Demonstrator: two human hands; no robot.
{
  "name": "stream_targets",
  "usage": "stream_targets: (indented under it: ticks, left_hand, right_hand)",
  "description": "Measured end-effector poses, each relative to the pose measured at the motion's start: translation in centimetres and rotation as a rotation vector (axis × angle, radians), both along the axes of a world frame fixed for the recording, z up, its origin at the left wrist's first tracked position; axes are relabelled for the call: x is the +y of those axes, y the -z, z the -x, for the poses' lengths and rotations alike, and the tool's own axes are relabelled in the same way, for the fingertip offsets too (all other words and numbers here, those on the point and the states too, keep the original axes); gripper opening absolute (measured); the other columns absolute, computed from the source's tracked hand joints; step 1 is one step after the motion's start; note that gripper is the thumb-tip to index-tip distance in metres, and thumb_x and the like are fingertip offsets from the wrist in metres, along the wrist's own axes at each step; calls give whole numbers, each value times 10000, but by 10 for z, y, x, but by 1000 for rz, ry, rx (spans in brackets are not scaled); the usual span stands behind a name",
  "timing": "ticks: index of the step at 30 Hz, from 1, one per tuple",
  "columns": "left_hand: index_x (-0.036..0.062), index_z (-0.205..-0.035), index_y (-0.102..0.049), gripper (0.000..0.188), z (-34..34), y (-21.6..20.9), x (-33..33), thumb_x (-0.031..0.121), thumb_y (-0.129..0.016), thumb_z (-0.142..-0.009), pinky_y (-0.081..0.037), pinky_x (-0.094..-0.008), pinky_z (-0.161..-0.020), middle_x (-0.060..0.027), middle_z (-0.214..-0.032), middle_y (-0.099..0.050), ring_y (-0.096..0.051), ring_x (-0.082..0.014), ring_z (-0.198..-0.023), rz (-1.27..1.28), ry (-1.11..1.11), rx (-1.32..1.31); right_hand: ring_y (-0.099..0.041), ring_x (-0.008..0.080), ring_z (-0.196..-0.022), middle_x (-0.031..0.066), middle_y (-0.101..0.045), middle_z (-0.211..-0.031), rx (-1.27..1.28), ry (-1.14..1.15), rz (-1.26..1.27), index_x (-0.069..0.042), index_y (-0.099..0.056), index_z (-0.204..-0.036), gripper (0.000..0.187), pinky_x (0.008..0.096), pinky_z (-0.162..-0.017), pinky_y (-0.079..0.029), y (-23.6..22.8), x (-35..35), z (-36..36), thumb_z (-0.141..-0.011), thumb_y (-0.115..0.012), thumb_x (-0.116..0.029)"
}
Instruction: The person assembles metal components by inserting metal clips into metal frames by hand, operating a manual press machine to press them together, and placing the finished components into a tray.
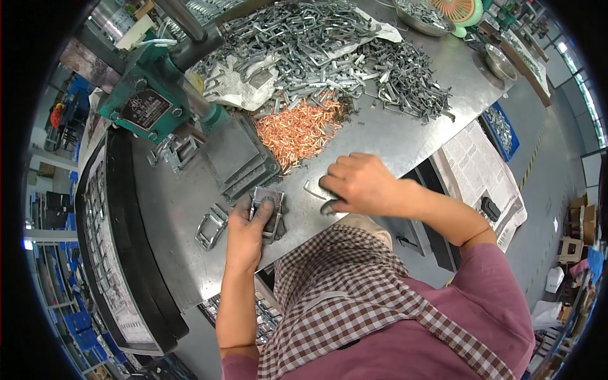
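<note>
My left hand (246, 231) is closed around a rectangular metal frame (275, 221), its thumb pressed on the flat part. The frame is held just above the steel table, near its front edge. To the right, my right hand (361, 183) pinches a thin, bent metal strip (311, 190) that sticks out to the left of the fingers. The fingertips are dark with grime. Another open metal frame (212, 228) lies left of my left hand. Behind the hands is a heap of small copper-coloured pins (297, 134).
A green bench press (142, 104) stands at the left over a steel block (237, 158). Bent metal parts (304, 47) are heaped across the back of the table. A black tray of frames (104, 234) is at the left, and a blue bin (500, 133) at the right.
</note>
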State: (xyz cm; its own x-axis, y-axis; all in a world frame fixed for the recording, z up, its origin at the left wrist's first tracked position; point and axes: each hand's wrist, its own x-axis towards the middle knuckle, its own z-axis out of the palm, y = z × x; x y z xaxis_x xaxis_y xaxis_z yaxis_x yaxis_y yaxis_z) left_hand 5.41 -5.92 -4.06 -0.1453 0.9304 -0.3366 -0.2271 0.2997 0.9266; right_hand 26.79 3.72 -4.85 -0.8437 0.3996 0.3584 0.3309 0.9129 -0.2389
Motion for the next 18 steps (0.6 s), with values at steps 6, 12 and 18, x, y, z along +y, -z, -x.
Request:
stream_targets:
  ticks: [6,12,18]
  left_hand:
    - [-17,-992,-510,199,5,3,-12,52,-559,-812,-478,-244,-571,-76,-858,-597,-568,-122,-700,-32,24,246]
    - [-17,-877,-481,219,-7,-14,-19,37,-631,-728,-452,-288,-570,-117,-730,-599,-564,-151,-634,-265,57,670]
    - [-28,-881,-456,496,3,-12,-17,437,-592,-774,-424,-336,-645,-177,-783,-548,-535,-282,-704,-258,37,753]
  right_hand:
    - [-580,240,-693,80,-583,-742,-1,59,324,-54,-589,-784,131,343,-566,-444,-9,-8,14,-682,-586,-136]
    - [-579,316,-780,138,-601,-854,269,-167,726,-23,-559,-939,256,363,-678,-461,-25,-14,42,-685,-561,9]
    - [-580,303,-795,124,-599,-873,198,-142,650,-30,-561,-947,257,360,-682,-461,-25,-9,56,-692,-556,5]
